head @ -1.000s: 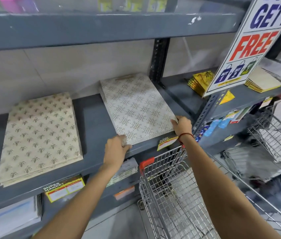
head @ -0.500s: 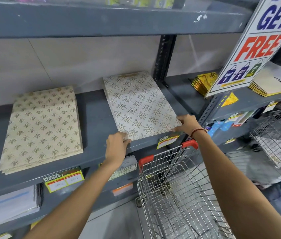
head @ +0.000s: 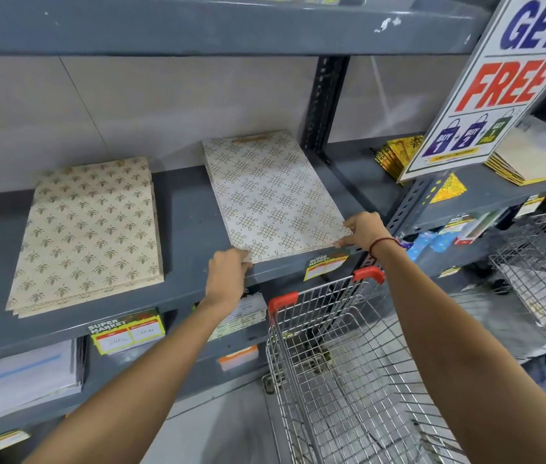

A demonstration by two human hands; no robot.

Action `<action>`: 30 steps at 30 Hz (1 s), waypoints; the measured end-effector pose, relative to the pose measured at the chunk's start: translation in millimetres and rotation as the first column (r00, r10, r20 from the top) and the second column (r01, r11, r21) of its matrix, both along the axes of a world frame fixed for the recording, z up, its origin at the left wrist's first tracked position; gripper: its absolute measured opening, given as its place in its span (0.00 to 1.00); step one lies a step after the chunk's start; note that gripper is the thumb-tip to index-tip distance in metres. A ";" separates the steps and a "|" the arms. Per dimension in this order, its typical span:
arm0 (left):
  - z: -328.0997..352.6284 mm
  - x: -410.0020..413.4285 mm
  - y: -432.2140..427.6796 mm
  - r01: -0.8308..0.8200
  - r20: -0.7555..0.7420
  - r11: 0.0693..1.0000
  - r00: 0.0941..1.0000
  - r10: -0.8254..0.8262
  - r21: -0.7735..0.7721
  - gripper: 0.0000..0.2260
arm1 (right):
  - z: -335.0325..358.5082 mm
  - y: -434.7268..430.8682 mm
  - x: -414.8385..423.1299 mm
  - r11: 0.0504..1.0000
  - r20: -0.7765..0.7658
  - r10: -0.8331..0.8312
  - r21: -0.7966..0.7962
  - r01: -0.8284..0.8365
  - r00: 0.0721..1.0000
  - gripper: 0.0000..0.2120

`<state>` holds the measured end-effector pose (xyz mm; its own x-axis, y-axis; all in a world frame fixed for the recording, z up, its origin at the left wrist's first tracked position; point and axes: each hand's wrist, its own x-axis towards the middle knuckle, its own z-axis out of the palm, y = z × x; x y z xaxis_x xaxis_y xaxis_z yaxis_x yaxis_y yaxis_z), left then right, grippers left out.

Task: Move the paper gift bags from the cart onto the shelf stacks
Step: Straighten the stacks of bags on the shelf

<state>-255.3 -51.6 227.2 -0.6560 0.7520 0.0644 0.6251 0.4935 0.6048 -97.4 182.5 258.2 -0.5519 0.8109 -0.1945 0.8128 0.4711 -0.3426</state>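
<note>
- White gift bags (head: 273, 199) lie flat in a low stack on the grey shelf (head: 184, 229), printed with rows of gold knot-like motifs and small dots.
- Several thin layers show at the stack's near edge, slightly uneven; how many there are cannot be told.
- A tan handle strip shows at the far end of the top bag, close to the tiled wall.
- Its long axis runs from the shelf's front lip back toward the wall, and the near end is skewed toward the right; the near edge reaches the front lip.
- Left hand (head: 228, 274) rests at the near left corner of the stack, fingertips curled over the corner; whether they pinch the paper or only press it cannot be told.
- Right hand (head: 360, 229) is at the near right corner, thumb under the edge and fingers laid along the side, lightly gripping the stack. A red thread sits on that wrist.
- A second stack, cream gift bags (head: 89, 229) with gold leaf-like motifs, lies to the left on the same shelf, well apart from the white one, its long axis likewise front to back.
- Wire cart (head: 348, 373) with red handle caps stands below the hands, just in front of the shelf; its visible part holds no bags.
- Yellow price tags (head: 127, 331) hang on the shelf lip.
</note>
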 end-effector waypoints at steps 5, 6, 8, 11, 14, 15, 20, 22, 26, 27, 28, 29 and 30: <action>2.9 -10.7 -8.5 0.046 0.054 0.999 0.998 -0.045 -0.007 0.16 | 3.4 -6.5 1.5 0.999 0.026 0.035 0.018 -0.035 0.999 0.31; 4.5 -12.3 -11.8 0.062 0.051 0.998 0.997 -0.062 0.005 0.18 | 3.8 -7.3 2.6 0.999 -0.001 0.025 0.025 -0.025 1.000 0.30; 7.7 -17.4 -22.7 0.086 0.006 0.996 0.996 -0.086 0.036 0.23 | 7.0 -17.3 1.3 0.998 -0.131 -0.002 0.061 0.010 0.991 0.27; 11.8 -35.3 -48.0 0.041 -0.101 0.997 0.994 -0.035 0.061 0.27 | 14.2 -54.3 -16.6 0.995 -0.405 -0.058 0.046 0.083 0.913 0.26; 13.2 -68.6 -85.4 -0.071 -0.140 0.994 0.987 0.082 0.083 0.24 | 14.6 -103.1 -58.9 0.999 -0.528 -0.016 -0.040 -0.006 0.849 0.25; 13.3 -81.3 -99.7 -0.108 -0.140 0.990 0.983 0.120 0.090 0.22 | 13.2 -120.7 -76.3 0.996 -0.541 0.023 -0.060 -0.065 0.841 0.24; 13.2 -130.9 -170.7 -0.319 -0.114 0.945 0.939 0.326 0.074 0.21 | -0.9 -205.6 -157.1 0.947 -0.539 0.152 -0.160 -0.277 0.828 0.24; 10.4 -140.7 -192.8 -0.384 -0.060 0.922 0.921 0.386 0.047 0.22 | -10.9 -231.6 -180.0 0.926 -0.501 0.190 -0.195 -0.324 0.844 0.24; 3.1 -151.2 -221.7 -0.447 -0.012 0.894 0.894 0.447 -0.030 0.20 | -26.4 -263.2 -203.3 0.915 -0.459 0.213 -0.216 -0.340 0.863 0.25; 2.6 -152.8 -227.7 -0.445 0.002 0.894 0.895 0.446 -0.051 0.22 | -28.2 -269.6 -207.0 0.912 -0.455 0.213 -0.225 -0.343 0.865 0.27; 3.5 -151.2 -229.7 -0.436 0.023 0.898 0.899 0.438 -0.062 0.22 | -29.3 -272.4 -207.8 0.910 -0.452 0.205 -0.240 -0.339 0.868 0.30; 3.1 -151.2 -233.3 -0.427 0.048 0.902 0.902 0.430 -0.064 0.22 | -29.9 -275.7 -208.5 0.909 -0.454 0.199 -0.246 -0.337 0.868 0.33; 2.6 -150.5 -235.3 -0.415 0.062 0.908 0.906 0.418 -0.065 0.21 | -30.0 -276.9 -208.1 0.910 -0.457 0.192 -0.248 -0.331 0.869 0.34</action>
